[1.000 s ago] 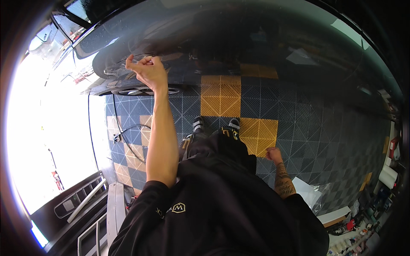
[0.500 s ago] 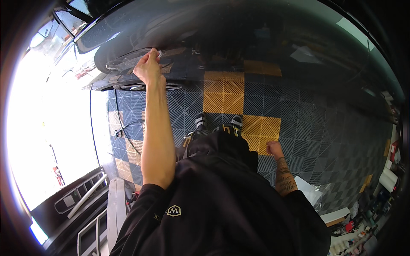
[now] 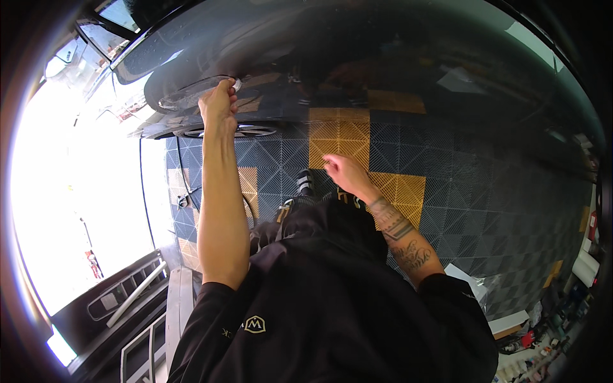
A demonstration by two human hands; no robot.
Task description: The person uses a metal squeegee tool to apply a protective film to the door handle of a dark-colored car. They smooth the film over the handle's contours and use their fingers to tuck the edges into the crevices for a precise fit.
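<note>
My left hand reaches far forward to the side of a dark, glossy car. Its fingers are pinched beside a small whitish piece, which shows past the fingertips against the bodywork. Whether this is film or cloth, I cannot tell. Below the hand, the top of a spoked car wheel shows under the wheel arch. My right hand hovers in front of my body, apart from the car, above a yellow floor tile. Its fingers are curled in, and nothing shows sticking out of them.
Ribbed grey and yellow tiles cover the floor. A black cable runs over it at the left. A ladder and pale frames lie at the lower left. White sheets, a white box and several small goods stand at the lower right.
My right hand has swung up and inward from my right side to the front of my body. My left hand stays at the bodywork, slightly lower in view, still pinched.
</note>
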